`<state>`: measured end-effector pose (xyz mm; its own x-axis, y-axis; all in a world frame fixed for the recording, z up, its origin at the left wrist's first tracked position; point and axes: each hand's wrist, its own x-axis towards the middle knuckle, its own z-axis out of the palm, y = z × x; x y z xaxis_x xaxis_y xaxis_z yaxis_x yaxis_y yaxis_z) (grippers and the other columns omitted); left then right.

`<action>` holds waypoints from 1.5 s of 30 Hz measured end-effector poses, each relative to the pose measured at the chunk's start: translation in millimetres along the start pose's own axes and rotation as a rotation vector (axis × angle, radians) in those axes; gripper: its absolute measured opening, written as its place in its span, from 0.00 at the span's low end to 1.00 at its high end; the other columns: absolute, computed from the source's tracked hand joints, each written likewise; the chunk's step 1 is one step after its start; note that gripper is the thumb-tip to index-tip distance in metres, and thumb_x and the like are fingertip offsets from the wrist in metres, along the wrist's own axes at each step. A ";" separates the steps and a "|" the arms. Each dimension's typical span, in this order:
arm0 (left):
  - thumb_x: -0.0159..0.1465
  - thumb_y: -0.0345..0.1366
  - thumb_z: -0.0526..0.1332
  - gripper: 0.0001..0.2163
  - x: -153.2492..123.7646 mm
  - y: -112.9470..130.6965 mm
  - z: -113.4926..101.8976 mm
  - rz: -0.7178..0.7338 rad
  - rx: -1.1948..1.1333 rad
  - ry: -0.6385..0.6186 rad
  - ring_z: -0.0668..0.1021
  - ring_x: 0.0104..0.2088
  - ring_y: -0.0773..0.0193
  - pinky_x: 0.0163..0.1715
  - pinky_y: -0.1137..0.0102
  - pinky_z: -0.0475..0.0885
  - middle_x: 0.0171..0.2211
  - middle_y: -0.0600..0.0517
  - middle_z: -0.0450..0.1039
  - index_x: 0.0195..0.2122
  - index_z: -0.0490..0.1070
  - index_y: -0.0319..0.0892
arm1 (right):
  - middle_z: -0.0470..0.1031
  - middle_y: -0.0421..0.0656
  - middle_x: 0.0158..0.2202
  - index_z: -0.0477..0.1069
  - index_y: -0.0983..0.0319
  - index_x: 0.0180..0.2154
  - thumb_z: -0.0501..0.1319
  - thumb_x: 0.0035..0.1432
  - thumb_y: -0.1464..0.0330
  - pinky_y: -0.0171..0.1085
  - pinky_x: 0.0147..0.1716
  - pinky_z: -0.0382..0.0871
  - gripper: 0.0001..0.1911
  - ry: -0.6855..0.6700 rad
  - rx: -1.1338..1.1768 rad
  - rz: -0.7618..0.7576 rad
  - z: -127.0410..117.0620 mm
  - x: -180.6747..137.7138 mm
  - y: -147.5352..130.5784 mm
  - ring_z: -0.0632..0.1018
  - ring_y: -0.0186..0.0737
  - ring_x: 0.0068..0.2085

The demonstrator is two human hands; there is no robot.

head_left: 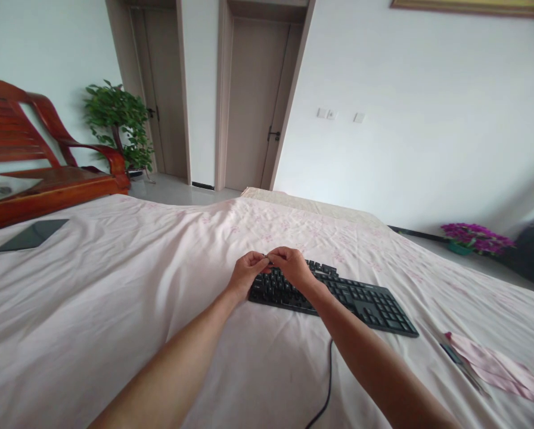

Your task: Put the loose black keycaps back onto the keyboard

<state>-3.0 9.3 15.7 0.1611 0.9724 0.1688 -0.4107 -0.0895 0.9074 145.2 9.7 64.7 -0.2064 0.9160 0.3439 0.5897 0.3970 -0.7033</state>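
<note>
Head view, both hands (269, 268) pinching over keyboard (360, 298) left edge

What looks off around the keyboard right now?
The keyboard lies askew on a rumpled sheet, not a desk. Both hands, left and right, pinch something tiny over its left end; too small to tell.

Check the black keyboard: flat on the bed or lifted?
Flat. The keyboard lies key-side up on the pink sheet; both hands, left hand and right hand, pinch something small above its left end.
</note>
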 end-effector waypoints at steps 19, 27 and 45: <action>0.49 0.43 0.69 0.15 -1.6 -2.8 0.7 -0.031 0.055 -0.017 0.78 0.28 0.65 0.33 0.71 0.71 0.28 0.50 0.77 0.33 0.75 0.37 | 0.76 0.42 0.36 0.75 0.56 0.41 0.59 0.58 0.67 0.34 0.41 0.66 0.09 0.135 -0.410 -0.187 -5.1 -32.8 -6.8 0.75 0.38 0.38; 0.50 0.43 0.69 0.16 -2.2 -1.6 1.3 -0.083 0.052 -0.057 0.78 0.28 0.65 0.31 0.71 0.72 0.29 0.49 0.77 0.34 0.73 0.37 | 0.76 0.43 0.37 0.75 0.56 0.42 0.55 0.62 0.64 0.34 0.43 0.65 0.11 0.102 -0.559 -0.192 -11.1 -40.3 -6.8 0.75 0.39 0.40; 0.52 0.42 0.68 0.14 -3.2 -2.5 5.0 -0.019 0.226 -0.161 0.77 0.30 0.65 0.33 0.71 0.72 0.30 0.49 0.77 0.35 0.74 0.37 | 0.77 0.42 0.37 0.76 0.57 0.40 0.56 0.60 0.68 0.33 0.41 0.68 0.10 0.220 -0.210 -0.161 0.8 -62.7 10.8 0.76 0.37 0.37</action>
<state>2.0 5.4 14.8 0.3149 0.9291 0.1939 -0.1985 -0.1353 0.9707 163.9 -43.4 35.0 -0.1505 0.7989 0.5823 0.7157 0.4944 -0.4933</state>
